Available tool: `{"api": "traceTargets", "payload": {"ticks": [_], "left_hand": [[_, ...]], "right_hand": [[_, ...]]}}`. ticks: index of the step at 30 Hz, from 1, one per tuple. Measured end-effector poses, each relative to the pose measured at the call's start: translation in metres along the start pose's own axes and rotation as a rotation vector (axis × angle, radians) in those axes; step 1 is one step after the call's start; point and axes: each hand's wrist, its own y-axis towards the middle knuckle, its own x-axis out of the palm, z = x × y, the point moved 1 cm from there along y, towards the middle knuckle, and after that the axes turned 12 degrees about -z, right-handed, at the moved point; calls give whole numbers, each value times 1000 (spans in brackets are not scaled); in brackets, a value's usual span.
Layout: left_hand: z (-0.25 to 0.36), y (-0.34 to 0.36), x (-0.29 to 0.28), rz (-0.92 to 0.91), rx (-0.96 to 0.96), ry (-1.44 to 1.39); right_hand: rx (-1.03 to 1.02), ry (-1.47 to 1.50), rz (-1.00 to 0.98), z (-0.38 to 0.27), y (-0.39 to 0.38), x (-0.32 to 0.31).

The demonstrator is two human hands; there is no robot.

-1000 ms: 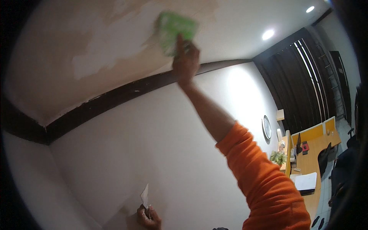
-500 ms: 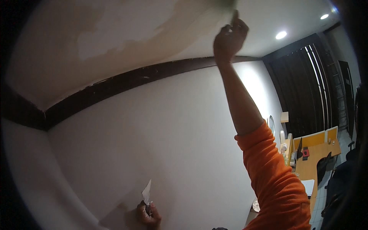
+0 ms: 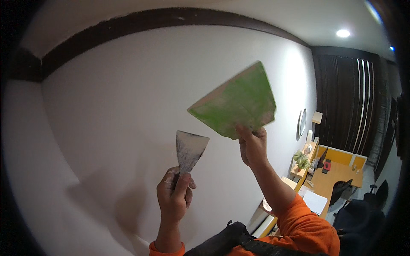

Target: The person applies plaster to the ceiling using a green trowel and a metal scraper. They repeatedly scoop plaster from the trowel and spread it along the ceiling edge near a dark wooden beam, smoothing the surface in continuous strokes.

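Putty knife [image 3: 190, 148] gripped in my left hand [image 3: 173, 190]; green spreader [image 3: 242, 100] held at its lower edge in my right hand [image 3: 253, 147], apart, before the white wall [image 3: 115, 106]. Edge-only hold could let it twist.

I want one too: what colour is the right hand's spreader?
The spreader is green with pale brownish smears, seen best in the head view.

the white wall [image 3: 119, 102] is brightly lit toward its right end, near a round ceiling lamp [image 3: 343, 33] burnt out to white; its left part is sunk in dim grey. soft shadows [image 3: 130, 207] are cast low on the wall. the scraper [image 3: 191, 149] and green spreader [image 3: 241, 100] are rendered fairly sharply, while straight edges are bowed and the corners are blackened by the lens.
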Motion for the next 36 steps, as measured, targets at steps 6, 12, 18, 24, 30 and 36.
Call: {"api": "traceTargets", "payload": {"ticks": [6,12,18,24,30,36], "left_hand": [[0,-5,3,6,-107,-100],[-15,7,-6,-22,-106,-61],[-22,10,-6,-89,-111,-95],[-18,-2,-8,-301,-67,-162],[-27,6,-16,-186,-94,-93],[-21,15,-17,-86,-9,34]], "right_hand": [[-63,-310,-177,2,-30,-10],[-424,-950,-502,-22,-18,-5],[-629,-1342,-571,-35,-1,-19],[-487,-1610,-270,-43,2,-57],[175,-569,-24,-32,-29,-92],[351,-205,-4,-33,-44,-73]]}}
